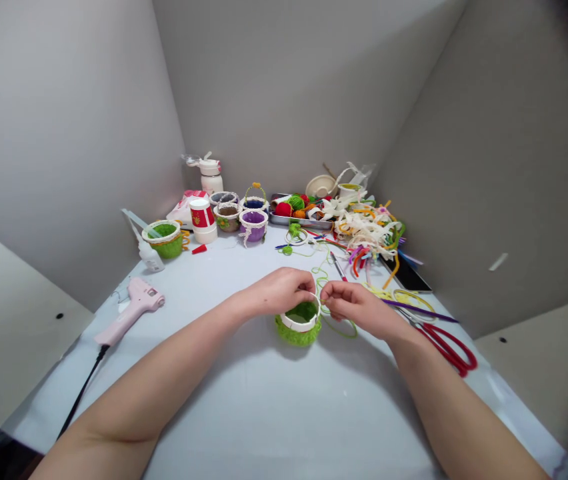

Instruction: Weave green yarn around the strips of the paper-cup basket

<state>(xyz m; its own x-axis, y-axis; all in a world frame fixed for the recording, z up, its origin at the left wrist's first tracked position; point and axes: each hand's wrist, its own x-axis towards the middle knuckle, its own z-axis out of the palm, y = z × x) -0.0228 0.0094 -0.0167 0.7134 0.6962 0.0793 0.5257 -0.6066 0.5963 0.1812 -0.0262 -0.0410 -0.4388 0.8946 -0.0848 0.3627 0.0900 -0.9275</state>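
A small basket (298,335) stands on the table in front of me, its lower side wrapped in fuzzy green yarn and its upper rim bare white. My left hand (288,291) is closed on the far left of that rim, with fingertips partly hidden. At the rim's right side, my right hand (351,304) is pinched shut on the green yarn (345,333); the exact grip point is too small to make out clearly. Loose yarn curls on the table beside and below the right hand, trailing back toward a little green ball (287,251).
To the left lie a pink glue gun (134,310), a white bottle (151,256) and a finished green basket (167,241). Small baskets (253,228) and a tray (309,220) of yarn balls stand behind. Right are tangled strips (369,230), a phone (409,275) and red-handled scissors (447,347).
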